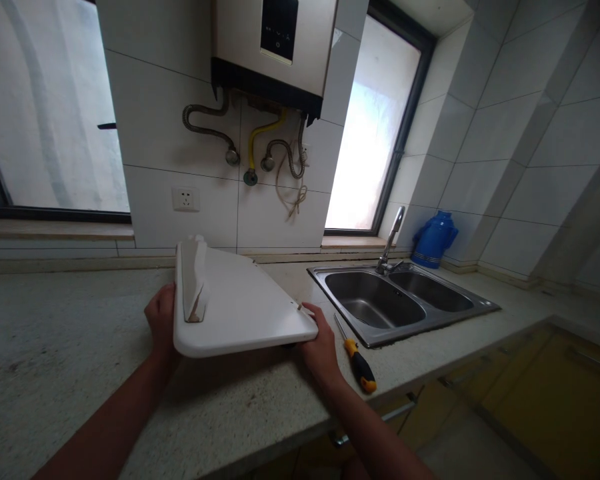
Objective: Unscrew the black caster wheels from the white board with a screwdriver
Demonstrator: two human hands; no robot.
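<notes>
Between my two hands is a white board-like panel (250,300) with rounded corners, tilted above the countertop. A raised white strip (194,283) with a chipped, brownish end runs along its left side. My left hand (161,320) grips the panel's left edge, its fingers partly hidden behind it. My right hand (320,340) is closed on the right corner, thumb on top near a small peg (298,305). Just right of that hand, a screwdriver (357,363) with a yellow and black handle lies on the counter, its tip pointing to the back.
A speckled stone countertop (70,333) runs along the tiled wall. To the right is a double steel sink (370,337) with a tap (391,240), and a blue jug-like container (434,239) behind it. A water heater (275,47) with hoses hangs above. Yellow cabinets (555,387) stand at right.
</notes>
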